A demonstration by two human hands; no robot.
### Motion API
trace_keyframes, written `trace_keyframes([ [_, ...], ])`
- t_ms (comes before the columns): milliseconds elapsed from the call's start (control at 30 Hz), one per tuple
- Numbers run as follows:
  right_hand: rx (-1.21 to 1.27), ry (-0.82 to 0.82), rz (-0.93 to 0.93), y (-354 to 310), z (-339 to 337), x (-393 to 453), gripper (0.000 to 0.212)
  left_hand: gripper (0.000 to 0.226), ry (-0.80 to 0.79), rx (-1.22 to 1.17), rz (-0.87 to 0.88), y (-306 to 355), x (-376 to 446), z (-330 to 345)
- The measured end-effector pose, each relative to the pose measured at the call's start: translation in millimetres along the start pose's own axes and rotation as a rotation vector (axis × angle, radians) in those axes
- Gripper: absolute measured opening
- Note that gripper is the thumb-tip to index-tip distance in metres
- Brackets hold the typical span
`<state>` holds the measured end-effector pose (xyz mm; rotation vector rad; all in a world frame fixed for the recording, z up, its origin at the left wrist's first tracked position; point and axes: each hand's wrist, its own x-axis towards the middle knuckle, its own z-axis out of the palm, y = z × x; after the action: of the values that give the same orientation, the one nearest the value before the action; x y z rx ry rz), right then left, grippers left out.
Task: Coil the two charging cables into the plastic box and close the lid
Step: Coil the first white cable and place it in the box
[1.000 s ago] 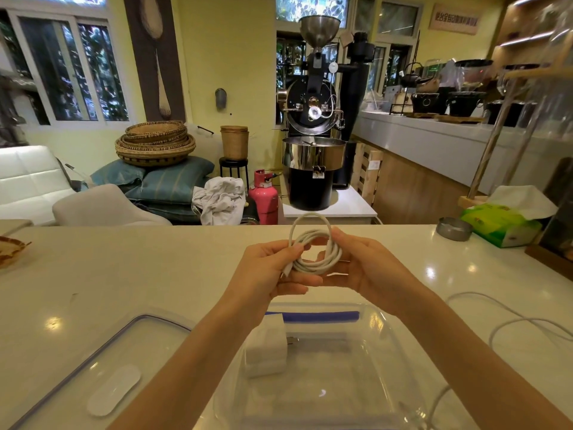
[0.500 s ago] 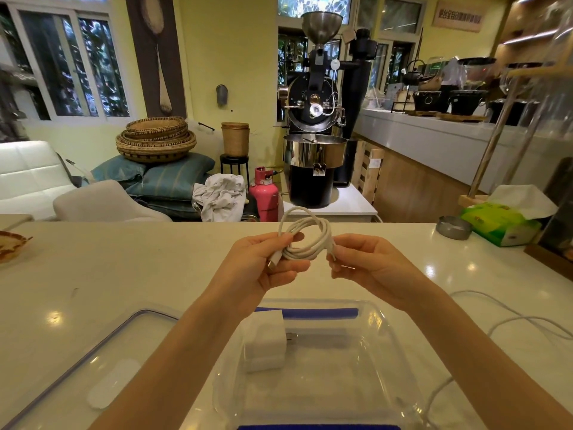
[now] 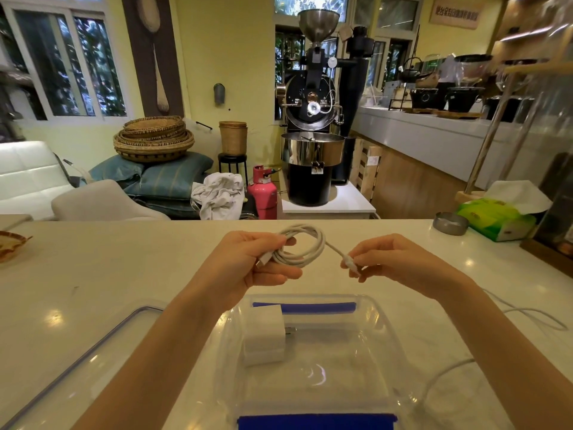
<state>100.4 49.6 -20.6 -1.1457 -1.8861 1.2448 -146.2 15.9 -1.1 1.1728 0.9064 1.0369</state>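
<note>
A white charging cable (image 3: 305, 248) wound into a small coil hangs above the table, pinched by my left hand (image 3: 248, 259). My right hand (image 3: 390, 259) grips the cable's free plug end, pulled out to the right of the coil. Below both hands stands the clear plastic box (image 3: 384, 336) with blue clips, open, with a white charger block (image 3: 266, 336) inside at its left. The box's clear lid (image 3: 93, 361) lies flat on the table to the left. A second white cable (image 3: 527, 318) trails loose over the table at the right.
The white counter (image 3: 93, 268) runs across the view. A metal ashtray (image 3: 450, 223) and a green tissue box (image 3: 496, 218) sit at the far right. A woven dish (image 3: 9, 243) lies at the left edge. Beyond the counter stands a coffee roaster.
My hands have drawn apart. The right hand slid off the coil and now holds only the plug end, stretched to the right. The left hand keeps the coil.
</note>
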Motion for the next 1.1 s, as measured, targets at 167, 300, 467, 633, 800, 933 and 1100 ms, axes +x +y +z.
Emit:
trace_keyframes([
  [167,0.066,-0.075,-0.007,-7,10,-6,0.026,0.020,-0.104,0.043,-0.051,2,-3,4],
  [300,0.166,0.000,-0.014,-15,19,-13,0.042,0.019,-0.123,0.074,-0.127,-4,-3,12],
  [467,0.000,0.095,0.084,-11,24,-21,0.025,0.017,-0.145,0.179,-0.236,-20,3,25],
  [633,-0.247,0.108,0.267,-4,25,-23,0.011,0.016,-0.145,0.332,-0.332,-41,13,41],
  [800,-0.674,0.213,0.239,-1,37,-20,0.010,0.018,-0.128,0.706,-0.307,-61,20,52],
  [933,-1.011,0.245,0.203,0,52,-18,0.011,0.016,-0.142,1.061,-0.187,-68,19,59],
  [1100,-1.245,0.278,0.124,10,63,-18,0.013,0.012,-0.198,1.399,-0.004,-75,18,71],
])
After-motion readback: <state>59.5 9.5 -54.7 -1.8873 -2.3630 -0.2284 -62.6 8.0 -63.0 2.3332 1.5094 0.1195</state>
